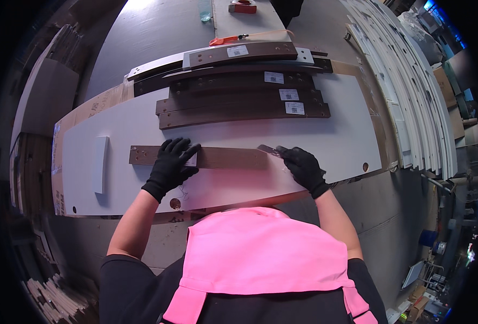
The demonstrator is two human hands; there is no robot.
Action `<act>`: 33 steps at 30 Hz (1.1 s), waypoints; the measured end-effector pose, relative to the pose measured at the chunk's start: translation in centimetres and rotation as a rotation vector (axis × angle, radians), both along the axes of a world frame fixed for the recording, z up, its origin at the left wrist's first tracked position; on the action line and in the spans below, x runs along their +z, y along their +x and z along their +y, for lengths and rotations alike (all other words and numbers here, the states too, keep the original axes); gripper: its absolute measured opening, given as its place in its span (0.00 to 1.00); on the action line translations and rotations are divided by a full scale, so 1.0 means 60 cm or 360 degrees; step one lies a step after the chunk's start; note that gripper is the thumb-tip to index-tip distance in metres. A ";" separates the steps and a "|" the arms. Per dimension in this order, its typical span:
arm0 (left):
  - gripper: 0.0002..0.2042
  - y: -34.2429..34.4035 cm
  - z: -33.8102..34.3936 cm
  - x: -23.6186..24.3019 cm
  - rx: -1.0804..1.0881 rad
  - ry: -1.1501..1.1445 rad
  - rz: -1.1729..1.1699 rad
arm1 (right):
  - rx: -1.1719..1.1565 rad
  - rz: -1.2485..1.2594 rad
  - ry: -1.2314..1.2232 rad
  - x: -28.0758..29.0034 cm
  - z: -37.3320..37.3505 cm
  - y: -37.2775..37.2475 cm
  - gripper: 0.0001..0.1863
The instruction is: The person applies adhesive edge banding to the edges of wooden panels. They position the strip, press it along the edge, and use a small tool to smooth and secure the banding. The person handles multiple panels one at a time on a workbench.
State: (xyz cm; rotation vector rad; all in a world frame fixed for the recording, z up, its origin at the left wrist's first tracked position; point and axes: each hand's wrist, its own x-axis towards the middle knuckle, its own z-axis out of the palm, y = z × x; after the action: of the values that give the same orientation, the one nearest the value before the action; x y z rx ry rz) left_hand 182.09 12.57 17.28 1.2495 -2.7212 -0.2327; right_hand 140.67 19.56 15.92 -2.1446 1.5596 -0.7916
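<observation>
A narrow brown wood-look board [231,158] with small holes at its left end lies on a large white panel [347,146]. Across the left part of this board rests my left hand [170,162] in a black glove, holding it down and partly covering a white label. My right hand [302,166], also gloved in black, is closed around a knife-like tool. The tool's flat metal blade [268,150] points left, close to the board's right end; whether it touches the board is unclear. Most of the handle is hidden in the glove.
Behind the board lie several stacked brown boards [239,115] with white labels. A small white strip [102,164] stands out at the left. Farther back are an orange tool [224,40] and a tape roll [243,7]. Long white panels [406,92] are stacked at right.
</observation>
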 end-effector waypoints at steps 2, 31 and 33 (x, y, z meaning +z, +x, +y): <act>0.35 0.004 -0.013 -0.011 -0.0081 -0.0037 0.0046 | 0.0123 0.0125 -0.0015 -0.008 -0.037 0.006 0.18; 0.43 -0.103 0.039 -0.008 0.0001 0.0135 0.0393 | -0.0338 0.0217 -0.0189 -0.017 0.053 0.022 0.17; 0.41 -0.061 0.033 -0.002 -0.0064 0.0119 0.0302 | -0.0298 0.0081 -0.0269 -0.018 0.049 0.009 0.17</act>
State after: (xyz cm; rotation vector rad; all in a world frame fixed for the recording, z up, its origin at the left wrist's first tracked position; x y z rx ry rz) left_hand 178.40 14.57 17.14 1.1283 -2.5979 -0.4378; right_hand 141.18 22.51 14.86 -2.1719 1.7986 -0.9676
